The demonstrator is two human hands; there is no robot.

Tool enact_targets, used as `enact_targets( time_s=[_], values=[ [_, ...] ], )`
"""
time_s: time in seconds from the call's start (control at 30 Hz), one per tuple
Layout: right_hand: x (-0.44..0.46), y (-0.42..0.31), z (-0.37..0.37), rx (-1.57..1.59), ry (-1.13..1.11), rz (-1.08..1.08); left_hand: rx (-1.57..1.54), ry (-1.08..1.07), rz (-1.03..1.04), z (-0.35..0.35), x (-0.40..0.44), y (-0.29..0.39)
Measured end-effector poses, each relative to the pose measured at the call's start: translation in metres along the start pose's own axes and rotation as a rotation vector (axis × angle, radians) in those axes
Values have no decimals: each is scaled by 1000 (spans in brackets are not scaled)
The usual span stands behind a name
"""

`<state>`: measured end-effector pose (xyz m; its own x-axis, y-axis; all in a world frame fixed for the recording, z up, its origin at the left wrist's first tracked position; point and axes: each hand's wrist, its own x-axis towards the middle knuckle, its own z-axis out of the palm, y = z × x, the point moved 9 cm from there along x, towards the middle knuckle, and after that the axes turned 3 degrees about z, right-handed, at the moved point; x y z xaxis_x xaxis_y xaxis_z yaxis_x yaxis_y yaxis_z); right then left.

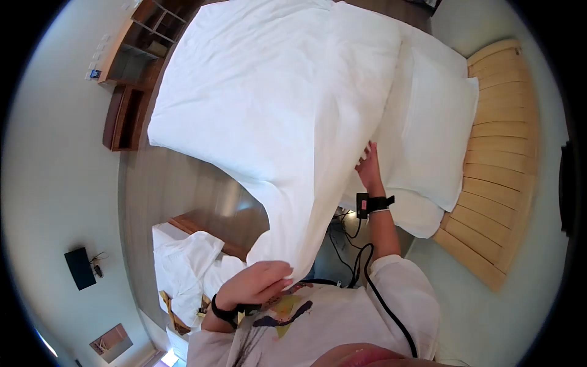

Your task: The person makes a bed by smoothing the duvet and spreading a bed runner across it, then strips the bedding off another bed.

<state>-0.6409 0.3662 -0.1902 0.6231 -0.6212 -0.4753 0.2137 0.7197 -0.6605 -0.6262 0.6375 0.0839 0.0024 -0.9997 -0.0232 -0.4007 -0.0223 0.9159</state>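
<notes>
The white duvet [263, 85] spreads ahead of both hands — the left hand [260, 284] curls around its near corner, the right hand [369, 165] touches its pillow-side edge, grip unclear — with open floor [183, 183] to the left, pillows [437, 128] right.

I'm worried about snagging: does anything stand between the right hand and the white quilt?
Nothing visible does: the right hand is at the edge of the white quilt. The black cable hangs beside the forearm, clear of that spot.
</notes>
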Motion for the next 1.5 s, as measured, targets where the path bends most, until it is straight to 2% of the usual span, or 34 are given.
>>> enact_targets(
  time_s=[0.03, 0.1, 0.13, 0.17, 0.23, 0.27, 0.33, 0.37, 0.43, 0.47, 0.5, 0.53, 0.57, 0.6, 0.63, 0.73, 0.77, 0.83, 0.9, 0.97, 1.0, 1.07, 1.1, 1.13, 1.17, 1.2, 1.23, 1.3, 1.33, 1.37, 1.4, 1.43, 1.47, 1.5],
  values=[
    [-13, -18, 9, -14, 7, -4, 29, -86, -15, 13, 8, -8],
    [-26, -57, 15, -412, 136, -121, -77, -204, 52, 39, 30, -18],
    [10, -40, -9, -688, 53, -151, -49, -311, 60, 56, 41, -22],
    [19, -31, -15, -703, 50, -153, -54, -381, 33, 77, 49, -27],
    [20, -17, 9, -1685, 45, -274, -57, -425, 164, 114, 67, -20],
    [15, -13, 13, -1700, 41, -278, -62, -413, 172, 124, 76, -17],
    [3, 2, 11, -2030, 13, -131, -10, -455, 252, 139, 89, -7],
    [11, -1, -5, -2047, 2, -129, -20, -438, 254, 139, 93, -4],
    [51, -20, -98, -1638, 147, 25, -42, -304, 168, 125, 105, -9],
    [63, -51, -144, -1449, 219, -129, -125, -208, 191, 121, 106, -9],
    [65, -84, -181, -1254, 286, -277, -133, -203, 195, 122, 106, -6],
    [20, -138, -167, -1153, 329, -258, -255, -216, 154, 122, 107, -4],
    [0, -174, -175, -1127, 356, -359, -376, -228, 112, 124, 108, -2],
    [-49, -199, -133, -925, 320, -321, -501, -253, 108, 131, 111, 6],
    [-49, -209, -159, -832, 296, -312, -510, -249, 113, 140, 115, 9],
    [-89, -206, -200, -743, 445, -245, -545, -318, 213, 171, 123, 7],
    [-92, -193, -242, -759, 551, -199, -552, -329, 216, 177, 125, -4],
    [-85, -166, -290, -771, 634, -150, -432, -425, 70, 195, 122, -48],
    [-88, -148, -330, -926, 875, -57, -337, -390, 94, 202, 115, -75],
    [-67, -153, -333, -991, 863, -124, -200, -338, 40, 201, 108, -94],
    [-69, -174, -291, -873, 809, -242, -197, -335, 36, 193, 105, -91],
    [-49, -208, -215, -681, 699, -407, -185, -135, 2, 149, 103, -88],
    [-39, -221, -164, -619, 602, -531, -276, -95, 4, 127, 96, -96],
    [-11, -224, -125, -555, 433, -595, -399, 11, -115, 85, 81, -96],
    [-5, -228, -63, -812, 352, -765, -660, 117, -185, 55, 60, -116],
    [12, -214, -17, -831, 209, -698, -771, 302, -195, 22, 40, -139],
    [37, -186, 16, -792, 62, -486, -534, 458, -203, -21, 13, -158],
    [10, -133, 119, -599, -264, -302, -180, 732, -300, -88, -36, -219],
    [-1, -114, 145, -712, -347, -279, 30, 844, -387, -115, -60, -234],
    [2, -90, 147, -767, -444, -281, 731, 812, -354, -125, -80, -237],
    [8, -60, 141, -821, -541, -283, 879, 715, -633, -122, -98, -255],
    [9, -30, 123, -994, -529, -267, 1018, 603, -912, -116, -121, -267],
    [-4, -6, 106, -1167, -514, -249, 1022, 602, -914, -109, -132, -271],
    [-27, 18, 85, -1153, -597, 6, 692, 704, -799, -100, -142, -284]
  ],
)
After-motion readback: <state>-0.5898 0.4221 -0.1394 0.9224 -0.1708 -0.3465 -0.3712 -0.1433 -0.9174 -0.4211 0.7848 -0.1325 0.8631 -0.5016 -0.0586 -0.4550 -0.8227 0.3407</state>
